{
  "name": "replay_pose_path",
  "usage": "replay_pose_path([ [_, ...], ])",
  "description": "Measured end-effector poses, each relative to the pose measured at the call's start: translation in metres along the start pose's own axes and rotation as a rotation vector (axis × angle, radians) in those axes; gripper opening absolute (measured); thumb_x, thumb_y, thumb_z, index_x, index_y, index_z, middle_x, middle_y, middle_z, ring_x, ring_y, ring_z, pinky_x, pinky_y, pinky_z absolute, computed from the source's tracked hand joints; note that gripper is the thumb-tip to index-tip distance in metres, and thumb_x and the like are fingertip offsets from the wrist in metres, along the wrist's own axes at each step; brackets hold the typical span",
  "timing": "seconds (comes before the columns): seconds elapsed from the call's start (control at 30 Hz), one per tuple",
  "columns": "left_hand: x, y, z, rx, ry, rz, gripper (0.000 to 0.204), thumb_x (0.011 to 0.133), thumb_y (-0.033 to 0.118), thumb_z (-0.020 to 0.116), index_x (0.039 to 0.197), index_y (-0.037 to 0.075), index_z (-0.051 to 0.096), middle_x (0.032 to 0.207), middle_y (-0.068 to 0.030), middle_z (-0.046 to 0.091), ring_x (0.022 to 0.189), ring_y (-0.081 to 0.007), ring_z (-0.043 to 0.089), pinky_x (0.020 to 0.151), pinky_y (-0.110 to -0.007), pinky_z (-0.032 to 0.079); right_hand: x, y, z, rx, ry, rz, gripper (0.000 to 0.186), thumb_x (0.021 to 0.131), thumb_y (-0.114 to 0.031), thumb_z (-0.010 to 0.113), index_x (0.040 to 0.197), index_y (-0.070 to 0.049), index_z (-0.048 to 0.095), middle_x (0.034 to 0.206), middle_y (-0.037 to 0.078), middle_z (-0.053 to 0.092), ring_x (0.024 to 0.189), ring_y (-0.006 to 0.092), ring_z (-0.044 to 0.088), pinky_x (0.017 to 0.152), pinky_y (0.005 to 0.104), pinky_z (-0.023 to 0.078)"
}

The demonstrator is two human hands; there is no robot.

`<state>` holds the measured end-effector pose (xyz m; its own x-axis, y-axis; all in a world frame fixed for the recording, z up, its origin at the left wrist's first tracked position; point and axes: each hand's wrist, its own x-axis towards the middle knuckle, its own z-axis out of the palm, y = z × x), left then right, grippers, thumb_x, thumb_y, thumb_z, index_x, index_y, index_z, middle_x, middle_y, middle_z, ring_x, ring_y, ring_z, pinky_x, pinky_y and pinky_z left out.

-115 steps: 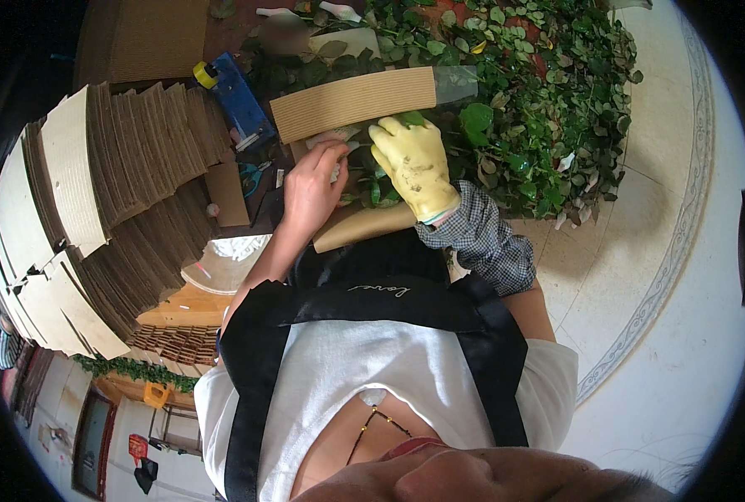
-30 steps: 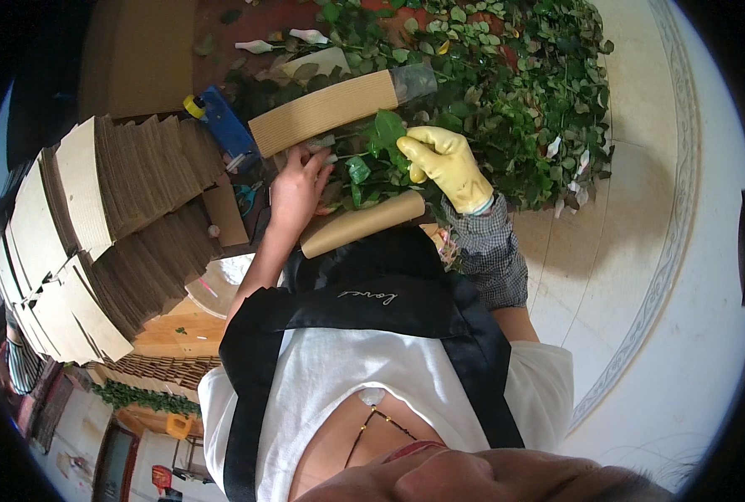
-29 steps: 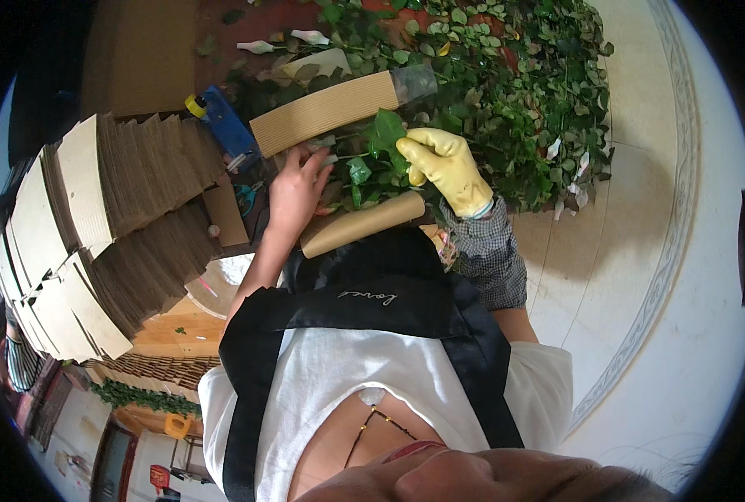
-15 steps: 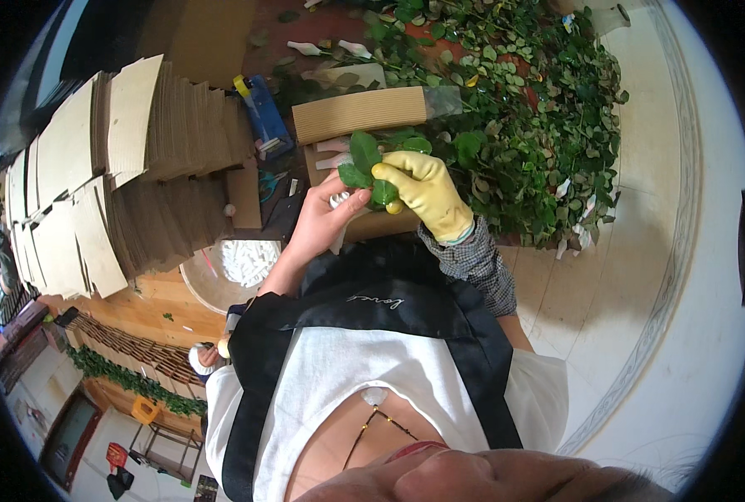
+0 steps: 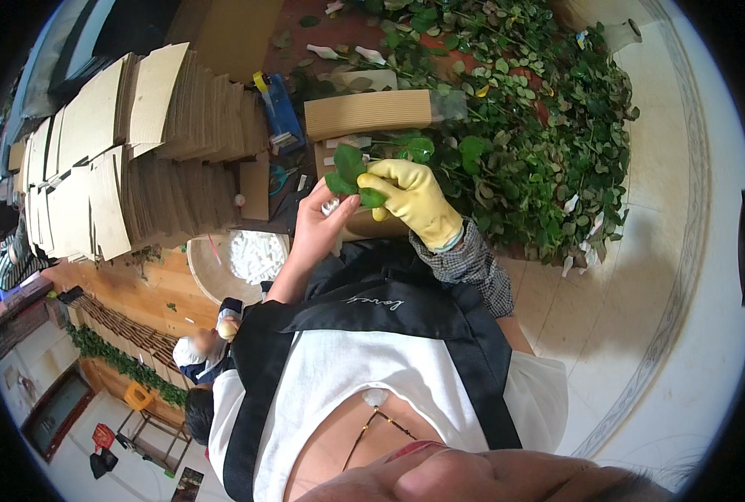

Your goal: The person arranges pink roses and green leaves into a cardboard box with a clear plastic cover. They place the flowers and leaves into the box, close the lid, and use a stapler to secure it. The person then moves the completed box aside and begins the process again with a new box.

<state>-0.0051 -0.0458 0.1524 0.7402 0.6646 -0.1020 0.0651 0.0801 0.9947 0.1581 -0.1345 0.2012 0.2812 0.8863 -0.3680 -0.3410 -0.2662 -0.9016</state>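
Where the leafy sprig [image 5: 349,163] is: between both hands, over the cardboard wrap [image 5: 368,115], held close, I'd judge, for control.
Right hand [image 5: 410,199]: gloved fingers pinching its leaves.
Left hand [image 5: 314,224]: bare fingers curled about a white piece [image 5: 331,206]; I can't tell if they grip the stem too.
Bowl [image 5: 203,276]: heaped with short white bits [image 5: 255,255], I'd guess left there for reach.
Card stack [image 5: 180,117]: sheets packed upright, farther left.
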Motion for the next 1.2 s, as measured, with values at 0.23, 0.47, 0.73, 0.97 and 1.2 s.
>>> replay_pose_path([
  [0.23,-0.013,-0.001,-0.001,-0.251,0.097,-0.146,0.01,0.096,0.01,0.065,0.092,0.0,0.065,0.087,0.0019,0.055,0.072,-0.0049,0.047,0.065,-0.021,0.037,0.002,0.002,0.003,-0.055,-0.034,0.015,0.017,0.094,-0.016,0.069,0.101,-0.001,0.072,0.074,0.002,0.066,0.057,0.0055,0.059,0.05,0.0204,0.043],
  [0.47,-0.025,-0.005,-0.025,-0.179,0.098,-0.092,0.014,0.098,0.014,0.062,0.096,0.0,0.063,0.086,-0.0005,0.052,0.069,-0.0077,0.048,0.06,-0.023,0.037,0.002,0.006,0.007,-0.028,-0.181,0.034,0.022,0.096,-0.015,0.065,0.112,-0.001,0.07,0.082,0.001,0.068,0.061,0.006,0.06,0.057,0.0198,0.047],
  [0.73,-0.041,-0.017,-0.042,-0.299,0.131,-0.127,0.017,0.096,0.017,0.066,0.097,0.0,0.068,0.085,0.0004,0.053,0.069,-0.0077,0.047,0.06,-0.023,0.036,0.007,0.022,0.013,-0.013,-0.355,0.026,0.031,0.098,-0.014,0.061,0.127,-0.002,0.063,0.08,0.0,0.067,0.064,0.0049,0.059,0.058,0.0203,0.045],
  [0.97,-0.05,-0.03,-0.049,-0.468,0.215,-0.093,0.021,0.096,0.022,0.068,0.097,0.002,0.066,0.082,0.0002,0.049,0.067,-0.0096,0.047,0.06,-0.024,0.037,0.01,0.032,0.014,0.012,-0.336,0.002,0.034,0.099,-0.015,0.06,0.129,0.001,0.061,0.091,0.001,0.068,0.067,0.0071,0.06,0.062,0.0213,0.048],
  [1.2,-0.075,-0.047,-0.072,-0.4,0.354,-0.04,0.019,0.097,0.023,0.067,0.099,0.004,0.065,0.082,-0.0005,0.05,0.066,-0.0096,0.045,0.06,-0.025,0.037,0.011,0.039,0.001,-0.076,-0.286,0.034,0.033,0.1,-0.018,0.06,0.129,-0.001,0.062,0.082,-0.001,0.064,0.065,0.0051,0.059,0.058,0.0193,0.046],
])
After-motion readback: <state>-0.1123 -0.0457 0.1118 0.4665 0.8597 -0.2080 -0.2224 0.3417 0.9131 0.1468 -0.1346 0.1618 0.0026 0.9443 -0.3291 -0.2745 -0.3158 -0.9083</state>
